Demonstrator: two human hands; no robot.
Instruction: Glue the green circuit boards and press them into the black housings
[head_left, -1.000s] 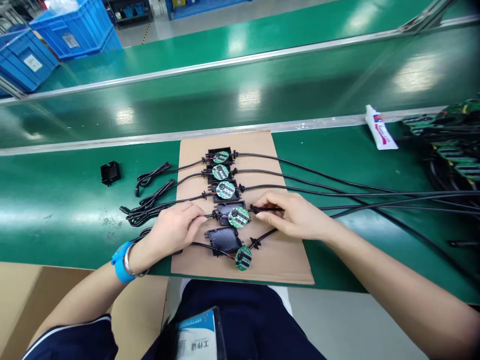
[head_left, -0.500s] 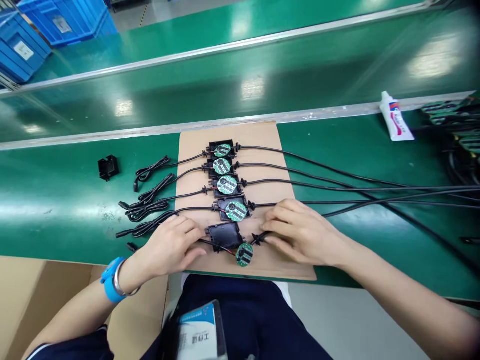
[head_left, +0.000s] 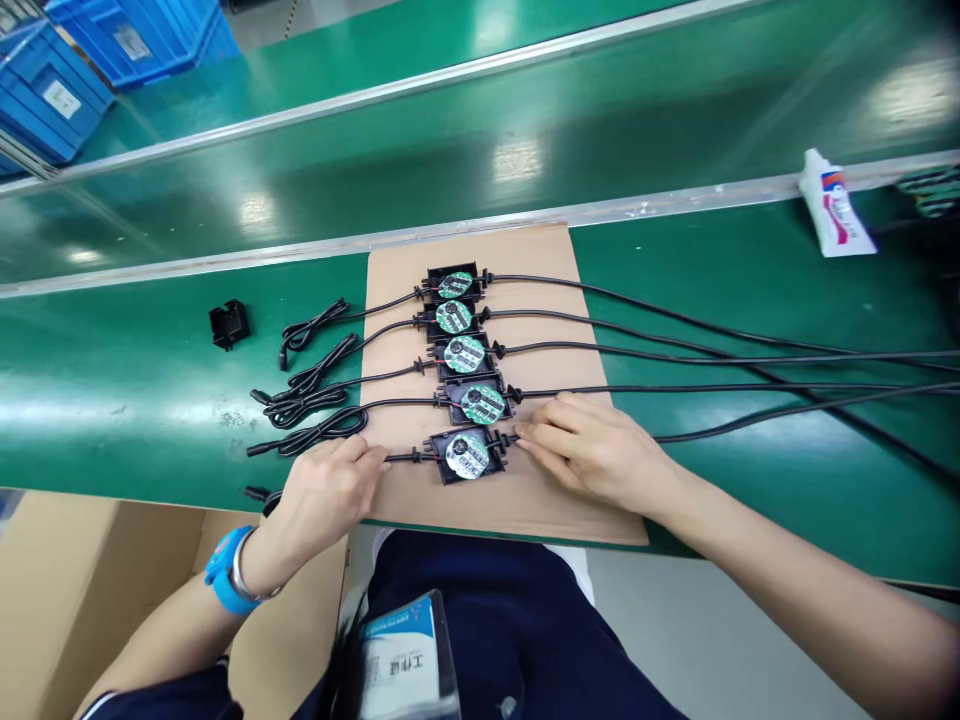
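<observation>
Closest to me on the cardboard sheet (head_left: 420, 500), a round green circuit board (head_left: 466, 455) lies over an open black plastic case (head_left: 495, 462). My left hand (head_left: 334, 485) pinches the thin black cable left of this case. On the other side, my right hand (head_left: 589, 445) has its fingers closed on the thicker black cable (head_left: 675, 437), just beyond the cable's ribbed grommet (head_left: 501, 440). Several similar cases with boards form a column beyond, the nearest board (head_left: 482, 404) among them. Their cables run out to both sides.
Coiled cables (head_left: 319, 385) lie to the left near a loose black case (head_left: 229, 324). A white tube (head_left: 836, 205) is at the right by the metal rail (head_left: 637, 208). Blue bins (head_left: 150, 40) stand back left. A cardboard box (head_left: 90, 580) is below the table edge.
The nearest board has moved up from the front edge of its case to lie over it. Both hands brought its cables in line with the case. The camera view shifted slightly.
</observation>
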